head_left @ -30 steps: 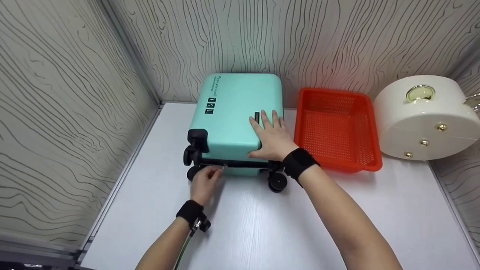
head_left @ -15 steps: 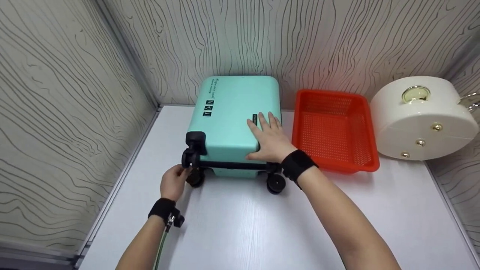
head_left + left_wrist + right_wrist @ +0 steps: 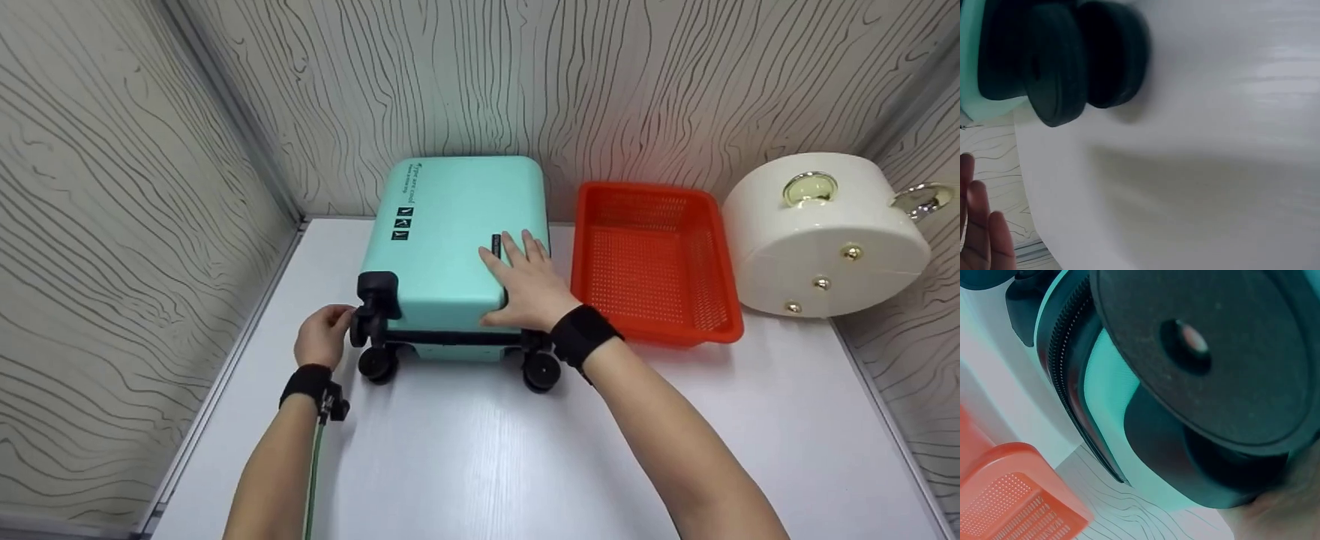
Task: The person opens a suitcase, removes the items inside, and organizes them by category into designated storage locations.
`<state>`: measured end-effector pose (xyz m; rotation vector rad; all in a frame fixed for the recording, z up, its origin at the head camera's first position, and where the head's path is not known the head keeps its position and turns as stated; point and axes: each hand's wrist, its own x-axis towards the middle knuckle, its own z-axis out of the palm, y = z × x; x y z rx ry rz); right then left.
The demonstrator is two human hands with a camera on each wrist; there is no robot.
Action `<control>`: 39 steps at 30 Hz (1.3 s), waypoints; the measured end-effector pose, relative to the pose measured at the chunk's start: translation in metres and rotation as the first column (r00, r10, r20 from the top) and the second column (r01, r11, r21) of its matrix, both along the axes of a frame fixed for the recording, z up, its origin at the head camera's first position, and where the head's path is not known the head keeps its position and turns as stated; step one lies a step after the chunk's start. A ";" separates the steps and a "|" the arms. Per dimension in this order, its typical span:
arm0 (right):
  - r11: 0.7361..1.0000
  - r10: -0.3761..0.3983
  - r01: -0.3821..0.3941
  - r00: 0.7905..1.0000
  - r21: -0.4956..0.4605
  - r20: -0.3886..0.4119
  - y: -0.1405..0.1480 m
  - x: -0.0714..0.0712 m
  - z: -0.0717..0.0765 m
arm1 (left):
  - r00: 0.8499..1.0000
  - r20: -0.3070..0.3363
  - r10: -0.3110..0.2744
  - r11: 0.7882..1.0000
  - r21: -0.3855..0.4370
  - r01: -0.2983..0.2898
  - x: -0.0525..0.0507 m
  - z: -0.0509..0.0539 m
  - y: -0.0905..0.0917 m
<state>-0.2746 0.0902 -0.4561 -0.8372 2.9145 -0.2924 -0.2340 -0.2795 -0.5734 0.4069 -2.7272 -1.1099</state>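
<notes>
A mint-green suitcase (image 3: 457, 240) lies flat on the white table, its black wheels towards me. At its left side, beside the wheel (image 3: 377, 364), my left hand (image 3: 321, 337) brings thumb and forefinger together at the zip line. The zipper pull is hidden in the head view; a small metal bit (image 3: 964, 122) shows at the edge of the left wrist view, above my other fingers (image 3: 978, 216). My right hand (image 3: 531, 289) rests spread on the suitcase's near right corner, pressing on the shell. Zipper teeth (image 3: 1064, 354) show in the right wrist view.
A red perforated plastic basket (image 3: 651, 262) stands just right of the suitcase. Beyond it is a round white case (image 3: 825, 236) with gold fittings. Patterned panels (image 3: 480, 82) wall in the back and sides. A green cable (image 3: 313, 472) runs along my left forearm.
My left hand has moved from the zipper at the suitcase's near side, round the left wheel corner, to its left side. My right hand stays spread on the shell.
</notes>
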 end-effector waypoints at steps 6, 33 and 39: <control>1.000 0.004 -0.004 1.000 -0.016 -0.005 -0.003 0.001 -0.002 | 0.999 0.016 -0.036 0.999 -0.023 0.036 -0.012 0.003 -0.006; 0.999 -0.032 0.032 0.999 -0.034 -0.015 0.001 0.011 -0.001 | 0.930 -0.015 -0.366 0.820 0.468 0.331 0.000 0.078 0.038; 0.999 -0.040 0.039 0.998 -0.038 -0.039 0.015 0.016 -0.002 | 0.920 -0.045 -0.389 0.809 0.461 0.365 0.002 0.076 0.048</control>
